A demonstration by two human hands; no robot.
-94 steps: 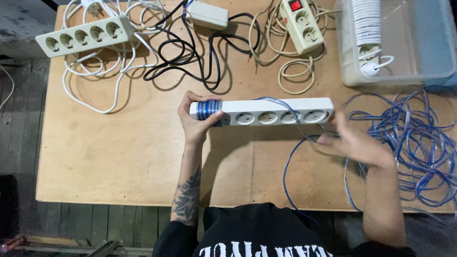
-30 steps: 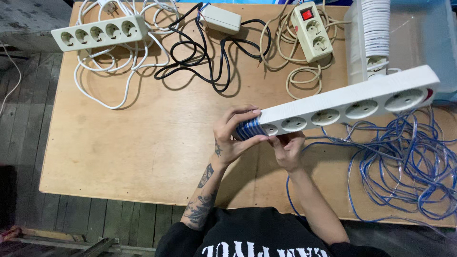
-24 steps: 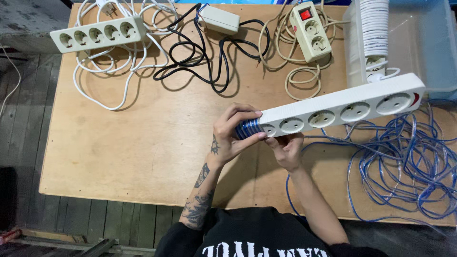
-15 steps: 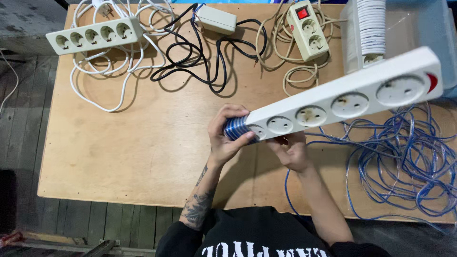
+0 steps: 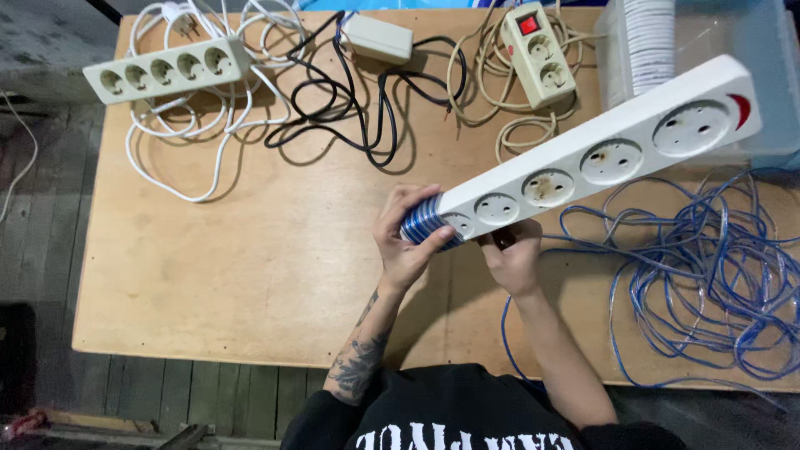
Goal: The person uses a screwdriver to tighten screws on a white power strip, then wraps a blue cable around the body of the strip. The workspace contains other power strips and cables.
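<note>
White power strip, five sockets: we hold it tilted above the plywood table, near its front edge. Our left hand is clamped round the end wound with blue wire; our right hand pinches its lower edge. Blue cable tangle at the right edge, partly cut off. Dark plank floor at left.

White power strip lifted off table, far end now tilted up toward camera. Right hand moved from blue wire to strip's underside beside left hand.
</note>
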